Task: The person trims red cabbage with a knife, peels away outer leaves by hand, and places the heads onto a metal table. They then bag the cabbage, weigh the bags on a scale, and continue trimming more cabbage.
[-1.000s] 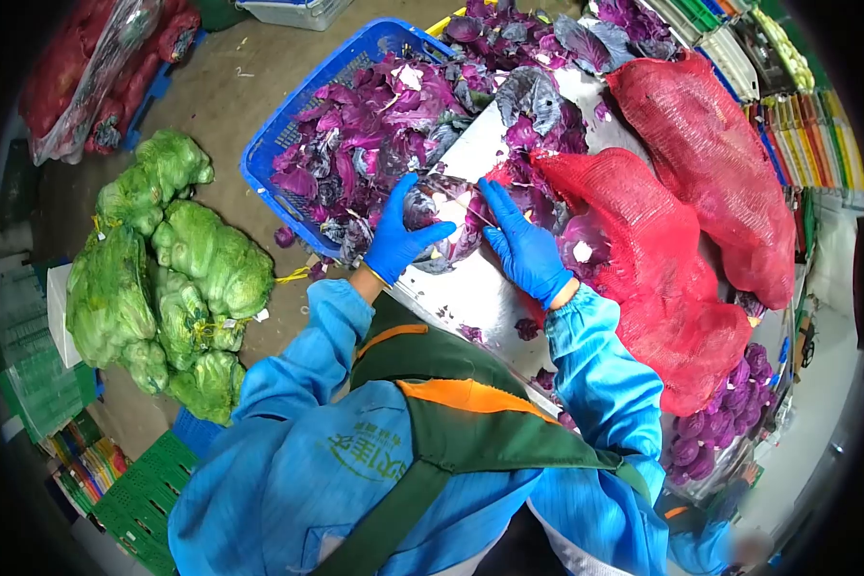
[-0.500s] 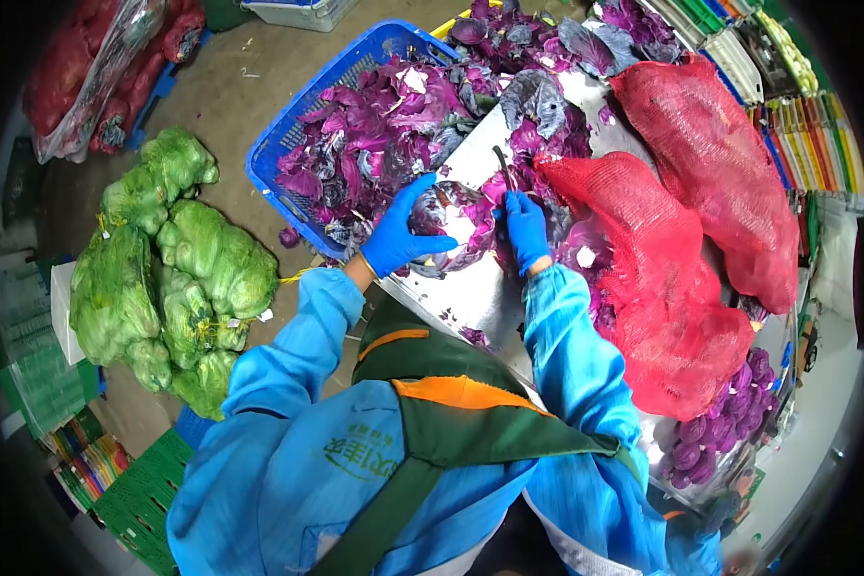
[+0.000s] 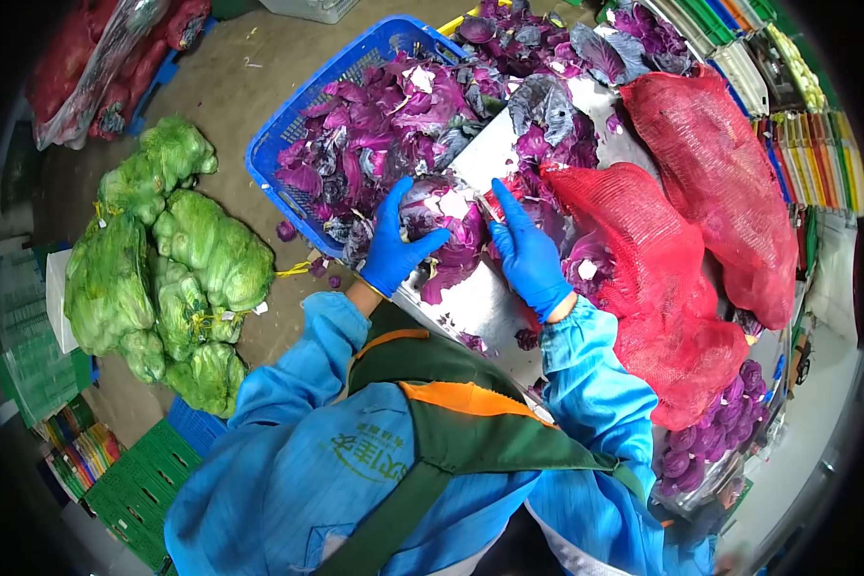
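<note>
Cupping purple cabbage point(image 3: 444, 213) over metal tabletop point(image 3: 488, 305), L hand point(image 3: 394, 245) keeps thumb & fingers wide apart; R hand point(image 3: 528, 254), fingers part-extended, nears cut side, grip on slim tool point(image 3: 487, 204) unclear. Blue crate point(image 3: 259, 163) w/ loose leaves point(image 3: 365, 125) adj.; red mesh sacks point(image 3: 643, 288) opp.

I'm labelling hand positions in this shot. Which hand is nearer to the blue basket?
Left. The left hand is just beside the blue basket, cupped against a purple cabbage; the right hand is farther off, across that cabbage, toward the red mesh bags.
</note>
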`<state>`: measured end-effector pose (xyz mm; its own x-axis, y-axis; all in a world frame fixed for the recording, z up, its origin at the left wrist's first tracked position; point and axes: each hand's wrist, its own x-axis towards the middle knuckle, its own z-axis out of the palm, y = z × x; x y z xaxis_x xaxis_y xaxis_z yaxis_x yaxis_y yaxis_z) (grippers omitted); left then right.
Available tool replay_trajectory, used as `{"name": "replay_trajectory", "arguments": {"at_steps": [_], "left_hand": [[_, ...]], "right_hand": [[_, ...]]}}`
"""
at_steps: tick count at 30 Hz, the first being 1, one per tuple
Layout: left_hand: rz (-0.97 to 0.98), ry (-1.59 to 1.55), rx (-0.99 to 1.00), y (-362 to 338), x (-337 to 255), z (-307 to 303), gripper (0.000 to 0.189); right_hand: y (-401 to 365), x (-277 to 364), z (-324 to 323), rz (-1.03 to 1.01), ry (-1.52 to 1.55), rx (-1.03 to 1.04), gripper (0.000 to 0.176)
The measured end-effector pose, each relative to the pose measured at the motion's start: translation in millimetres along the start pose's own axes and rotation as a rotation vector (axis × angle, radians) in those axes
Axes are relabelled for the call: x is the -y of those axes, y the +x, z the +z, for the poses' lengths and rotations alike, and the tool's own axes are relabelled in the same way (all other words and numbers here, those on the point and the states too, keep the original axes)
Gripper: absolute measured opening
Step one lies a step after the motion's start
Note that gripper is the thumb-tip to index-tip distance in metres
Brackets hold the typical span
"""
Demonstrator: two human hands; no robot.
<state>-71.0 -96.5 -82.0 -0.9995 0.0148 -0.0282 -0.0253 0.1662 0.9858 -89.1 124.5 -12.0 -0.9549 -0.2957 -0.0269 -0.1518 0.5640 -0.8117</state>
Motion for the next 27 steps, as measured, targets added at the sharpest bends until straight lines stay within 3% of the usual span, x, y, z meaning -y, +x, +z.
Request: {"name": "replay_trajectory", "arguments": {"at_steps": [2, 4, 6, 8, 9, 10, 13, 15, 17, 18, 20, 22, 23, 24, 26, 27], "left_hand": [[0.026, -0.014, -0.017, -0.6, 0.1, 4.1, 0.089], [0.072, -0.006, -0.015, -3.4, 0.4, 5.8, 0.089], [0.098, 0.056, -0.04, -4.0, -0.1, 7.0, 0.088], [0.033, -0.033, -0.076, -0.7, -3.7, 9.3, 0.091], [-0.01, -0.002, -0.083, -1.6, -2.4, 8.9, 0.091], [-0.002, -0.001, -0.079, -1.5, 0.5, 7.2, 0.091], [0.08, -0.032, 0.062, -0.8, -6.3, -2.4, 0.087], [0.073, -0.025, 0.177, 10.0, -14.8, -15.3, 0.087], [0.086, 0.022, 0.398, 24.5, -16.8, -31.3, 0.088], [0.087, 0.021, 0.398, 29.3, -20.6, -35.4, 0.088], [0.168, 0.128, 0.583, 36.3, -31.2, -41.3, 0.087], [0.158, 0.099, 0.638, 43.2, -37.4, -46.5, 0.087], [0.203, 0.146, 0.695, 46.7, -38.5, -49.3, 0.086], [0.247, 0.194, 0.753, 49.3, -39.6, -51.6, 0.086], [0.33, 0.248, 0.769, 47.9, -43.9, -51.8, 0.08], [0.32, 0.314, 0.658, 42.1, -47.3, -51.0, 0.077]], "right_hand": [[7.5, -4.0, 7.7, 0.013, -0.071, 0.035, 0.052], [14.9, 4.7, 8.4, 0.198, -0.178, 0.167, 0.052], [15.7, 0.9, 21.3, 0.165, -0.172, 0.065, 0.044], [24.4, -7.1, 31.8, 0.18, 0.011, -0.171, 0.036], [34.0, -37.7, 41.6, 0.231, 0.151, -0.33, 0.033], [38.9, -77.6, 49.5, 0.314, 0.175, -0.299, 0.035], [25.1, -113.6, 63.5, 0.4, 0.222, -0.272, 0.035], [11.3, -119.7, 69.6, 0.701, 0.49, -0.233, 0.035], [-4.7, -93.8, 57.4, 0.812, 0.532, -0.214, 0.035], [-12.1, -83.1, 52.3, 0.921, 0.57, -0.192, 0.036], [-28.3, -76.4, 49.6, 0.926, 0.596, -0.174, 0.039], [-36.7, -47.6, 41.3, 0.319, 0.011, -0.375, 0.046], [-30.6, -37.1, 37.5, 0.122, 0.121, -0.485, 0.06], [-28.2, -23.0, 30.9, 0.123, 0.12, -0.487, 0.06], [-25.5, -1.5, 18.2, 0.331, 0.099, -0.126, 0.07], [-26.0, -22.7, 31.3, 0.223, 0.33, -0.095, 0.073]]}}
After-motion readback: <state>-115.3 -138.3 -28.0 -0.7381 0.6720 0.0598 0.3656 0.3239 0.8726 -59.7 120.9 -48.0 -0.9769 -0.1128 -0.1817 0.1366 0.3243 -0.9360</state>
